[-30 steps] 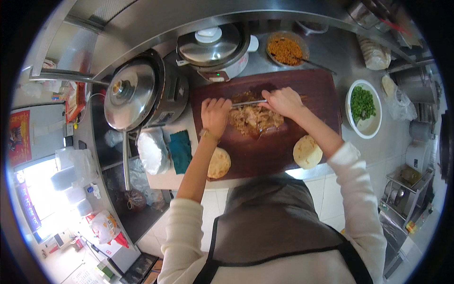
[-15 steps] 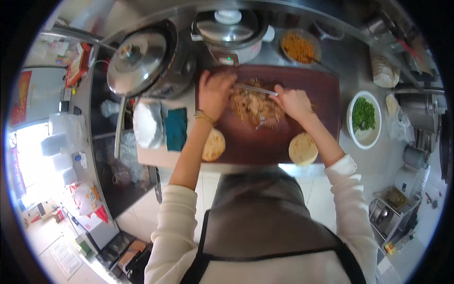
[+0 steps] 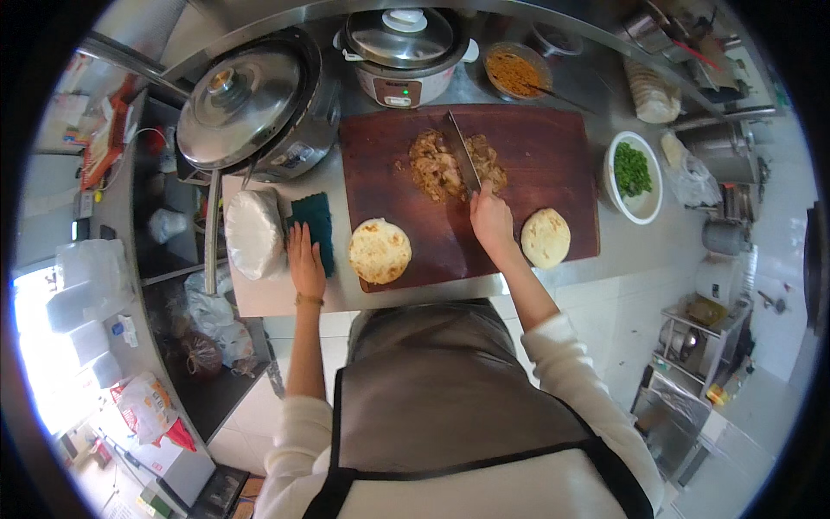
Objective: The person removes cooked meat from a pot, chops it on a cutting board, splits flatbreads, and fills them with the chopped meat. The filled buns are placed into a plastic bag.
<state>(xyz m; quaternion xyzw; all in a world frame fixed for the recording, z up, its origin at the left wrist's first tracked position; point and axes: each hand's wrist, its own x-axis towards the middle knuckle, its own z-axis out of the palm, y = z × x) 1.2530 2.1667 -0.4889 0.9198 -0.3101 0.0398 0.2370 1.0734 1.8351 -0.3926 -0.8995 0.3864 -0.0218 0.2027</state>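
The right hand (image 3: 493,221) grips a knife (image 3: 464,153) amid chopped meat (image 3: 432,164) at twelve o'clock, while the left hand (image 3: 305,262) lies outstretched on a green cloth (image 3: 313,210) at nine.

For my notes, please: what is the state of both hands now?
Left hand: open, resting on the green cloth.
Right hand: closed, holding the knife.
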